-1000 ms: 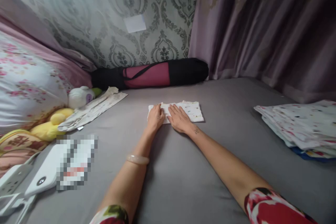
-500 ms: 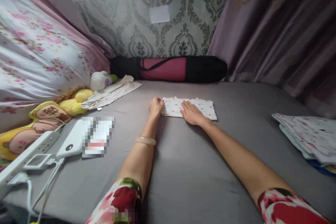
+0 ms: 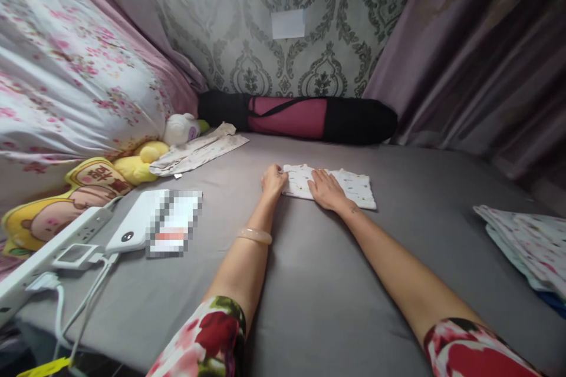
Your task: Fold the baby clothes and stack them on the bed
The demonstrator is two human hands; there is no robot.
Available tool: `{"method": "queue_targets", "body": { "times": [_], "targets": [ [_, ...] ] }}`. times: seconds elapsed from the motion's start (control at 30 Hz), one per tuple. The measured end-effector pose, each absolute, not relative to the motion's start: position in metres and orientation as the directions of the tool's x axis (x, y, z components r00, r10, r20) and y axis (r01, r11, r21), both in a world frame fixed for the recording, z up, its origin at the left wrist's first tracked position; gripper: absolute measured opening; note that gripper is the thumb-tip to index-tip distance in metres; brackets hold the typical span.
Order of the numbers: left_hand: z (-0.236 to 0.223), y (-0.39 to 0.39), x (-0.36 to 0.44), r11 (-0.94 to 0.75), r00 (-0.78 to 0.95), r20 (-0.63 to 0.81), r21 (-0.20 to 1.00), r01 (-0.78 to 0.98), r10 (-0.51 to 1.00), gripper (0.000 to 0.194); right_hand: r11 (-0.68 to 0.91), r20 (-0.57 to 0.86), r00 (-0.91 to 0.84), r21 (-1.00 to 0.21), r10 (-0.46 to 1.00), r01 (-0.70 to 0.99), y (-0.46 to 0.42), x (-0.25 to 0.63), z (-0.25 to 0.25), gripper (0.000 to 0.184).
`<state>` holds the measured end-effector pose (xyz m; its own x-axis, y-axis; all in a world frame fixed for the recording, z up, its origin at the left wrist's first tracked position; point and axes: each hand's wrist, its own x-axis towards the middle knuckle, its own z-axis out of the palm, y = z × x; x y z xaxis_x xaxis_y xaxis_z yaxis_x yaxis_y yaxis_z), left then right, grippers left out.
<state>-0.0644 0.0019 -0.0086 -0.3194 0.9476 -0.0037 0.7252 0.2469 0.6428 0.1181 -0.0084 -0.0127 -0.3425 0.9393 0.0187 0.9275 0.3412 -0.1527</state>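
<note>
A small white garment (image 3: 357,187) with a scattered print lies folded into a flat rectangle on the grey sheet in front of me. My left hand (image 3: 274,181) is closed at its left end, fingers curled in and pinching the edge; the fingertips are partly hidden. Flat on the middle of the cloth rests my right hand (image 3: 326,189), its fingers stretched out and holding nothing. A pale bangle (image 3: 255,236) circles my left wrist.
A pile of folded clothes (image 3: 526,241) lies at the right. Left are a pale cloth (image 3: 198,153), plush toys (image 3: 137,163), a white power bank (image 3: 138,221) and a power strip (image 3: 53,256) with cables. A black and pink long bag (image 3: 292,118) lies along the wall.
The whole view has shifted, so the scene appears farther right. Both hands keep nearly the same places on the garment, the left at its edge and the right flat on top.
</note>
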Motion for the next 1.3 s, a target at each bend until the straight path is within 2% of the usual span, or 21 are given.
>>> {"method": "queue_targets", "body": {
  "times": [0.1,0.3,0.5,0.73,0.9,1.3],
  "targets": [
    [-0.008,0.002,-0.065,0.232,-0.31,0.006,0.651,0.723,0.951,0.03,0.326,-0.008,-0.331,-0.161,0.944,0.932,-0.007,0.113,-0.005,0.061],
    [-0.006,0.002,-0.066,0.229,-0.316,0.007,0.675,0.702,0.949,0.029,0.389,0.029,-0.389,-0.158,0.921,0.908,-0.004,0.085,-0.001,0.061],
    [-0.009,0.005,-0.07,0.228,-0.365,0.053,0.694,0.682,0.93,0.032,0.357,0.007,-0.362,-0.179,0.932,0.917,0.003,0.073,-0.013,0.063],
    [-0.009,0.007,-0.072,0.26,-0.421,0.037,0.736,0.625,0.906,0.031,0.345,-0.055,-0.358,-0.167,0.932,0.924,0.006,0.069,-0.005,0.062],
    [-0.01,0.008,-0.073,0.27,-0.453,0.031,0.766,0.584,0.891,0.034,0.39,0.03,-0.39,-0.142,0.92,0.91,0.009,0.047,0.0,0.06],
    [-0.008,0.008,-0.07,0.275,-0.446,0.034,0.746,0.607,0.894,0.032,0.395,-0.003,-0.408,-0.248,0.913,0.885,0.011,0.032,-0.011,0.064]
  ]
}}
